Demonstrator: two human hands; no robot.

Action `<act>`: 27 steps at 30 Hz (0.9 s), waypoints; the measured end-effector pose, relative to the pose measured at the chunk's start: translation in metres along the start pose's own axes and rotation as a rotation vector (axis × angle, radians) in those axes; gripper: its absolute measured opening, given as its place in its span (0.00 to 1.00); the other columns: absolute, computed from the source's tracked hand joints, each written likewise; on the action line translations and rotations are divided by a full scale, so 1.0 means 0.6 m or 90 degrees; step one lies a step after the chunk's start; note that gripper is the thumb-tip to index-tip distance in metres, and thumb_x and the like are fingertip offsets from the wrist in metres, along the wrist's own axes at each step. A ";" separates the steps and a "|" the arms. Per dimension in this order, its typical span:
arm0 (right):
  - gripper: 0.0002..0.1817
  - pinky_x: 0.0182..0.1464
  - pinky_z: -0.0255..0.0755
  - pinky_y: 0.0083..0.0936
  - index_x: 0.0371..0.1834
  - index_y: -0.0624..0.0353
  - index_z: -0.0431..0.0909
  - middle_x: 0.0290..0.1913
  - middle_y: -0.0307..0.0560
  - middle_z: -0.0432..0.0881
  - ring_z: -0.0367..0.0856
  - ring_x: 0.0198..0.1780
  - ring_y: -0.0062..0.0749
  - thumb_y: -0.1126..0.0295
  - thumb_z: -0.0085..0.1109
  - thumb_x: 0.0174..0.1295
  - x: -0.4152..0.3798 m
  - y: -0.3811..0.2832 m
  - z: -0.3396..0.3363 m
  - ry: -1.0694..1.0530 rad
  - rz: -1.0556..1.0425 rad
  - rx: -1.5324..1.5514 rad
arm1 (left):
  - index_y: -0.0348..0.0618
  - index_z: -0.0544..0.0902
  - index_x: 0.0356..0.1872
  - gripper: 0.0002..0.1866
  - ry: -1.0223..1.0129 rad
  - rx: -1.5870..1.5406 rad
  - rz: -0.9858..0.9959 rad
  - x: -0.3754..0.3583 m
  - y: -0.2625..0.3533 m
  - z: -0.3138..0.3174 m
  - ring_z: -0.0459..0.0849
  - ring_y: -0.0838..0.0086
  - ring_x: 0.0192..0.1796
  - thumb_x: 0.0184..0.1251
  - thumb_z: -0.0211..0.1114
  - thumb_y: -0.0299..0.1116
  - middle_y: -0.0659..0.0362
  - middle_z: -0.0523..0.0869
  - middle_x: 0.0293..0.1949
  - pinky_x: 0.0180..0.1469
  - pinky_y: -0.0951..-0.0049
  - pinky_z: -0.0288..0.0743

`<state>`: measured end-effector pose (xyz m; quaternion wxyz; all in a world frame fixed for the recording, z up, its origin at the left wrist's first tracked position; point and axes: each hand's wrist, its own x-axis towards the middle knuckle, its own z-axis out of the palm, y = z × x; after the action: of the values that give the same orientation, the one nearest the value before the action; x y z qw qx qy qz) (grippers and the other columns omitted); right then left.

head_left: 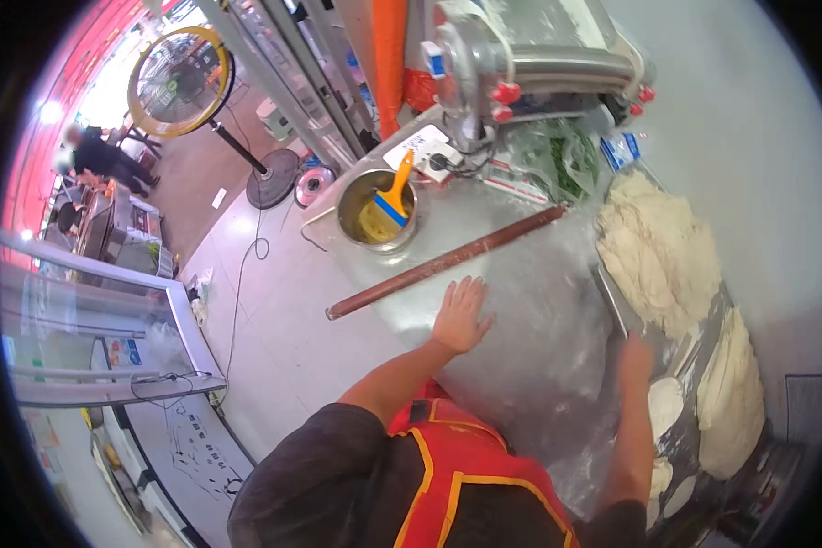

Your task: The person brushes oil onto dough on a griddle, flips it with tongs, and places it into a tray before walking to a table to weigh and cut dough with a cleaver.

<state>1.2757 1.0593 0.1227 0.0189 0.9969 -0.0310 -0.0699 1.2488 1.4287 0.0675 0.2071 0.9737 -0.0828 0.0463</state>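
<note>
My left hand [461, 316] lies flat on the metal worktop [530, 356] with its fingers spread, holding nothing. A long brown rolling pin [447, 263] rests just beyond its fingertips, slanting across the top. My right hand [637, 356], somewhat blurred, is closed around the near end of a long metal blade [611, 297]; its handle is hidden in my fist. Beside that blade sits a big lump of pale dough [658, 251]. A second long dough piece [731, 402] lies to the right of my right hand, with smaller flat pieces [665, 406] between.
A metal pot [349, 215] with an orange-handled brush [396, 190] stands at the far left corner. At the back are a roller machine [539, 68], a power strip [425, 153] and a bag of greens [562, 164]. A fan [181, 82] and a person [110, 160] appear beyond.
</note>
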 end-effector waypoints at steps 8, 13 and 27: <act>0.12 0.37 0.70 0.48 0.42 0.65 0.74 0.30 0.64 0.79 0.78 0.35 0.62 0.67 0.52 0.62 -0.195 -0.075 -0.013 -0.027 0.078 0.183 | 0.37 0.66 0.61 0.30 0.057 -0.141 0.051 -0.026 -0.015 -0.019 0.60 0.53 0.68 0.61 0.61 0.42 0.47 0.67 0.62 0.70 0.52 0.49; 0.14 0.36 0.71 0.47 0.44 0.67 0.76 0.30 0.67 0.79 0.78 0.36 0.62 0.68 0.53 0.61 -0.228 -0.122 -0.035 -0.015 0.127 0.232 | 0.39 0.66 0.61 0.29 0.066 -0.197 0.072 -0.013 -0.027 0.005 0.65 0.53 0.64 0.58 0.62 0.36 0.47 0.69 0.61 0.66 0.56 0.57; 0.16 0.51 0.68 0.39 0.48 0.63 0.76 0.43 0.59 0.80 0.77 0.47 0.51 0.64 0.47 0.64 -0.298 -0.145 0.001 -0.019 0.128 0.447 | 0.41 0.82 0.37 0.15 -0.164 0.053 -0.030 0.364 -0.089 0.026 0.81 0.53 0.44 0.61 0.52 0.39 0.47 0.83 0.41 0.46 0.56 0.74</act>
<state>1.1042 1.1578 0.1432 -0.3179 0.9336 -0.1510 -0.0670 1.4738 1.4390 0.0592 0.1556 0.9810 -0.0838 -0.0803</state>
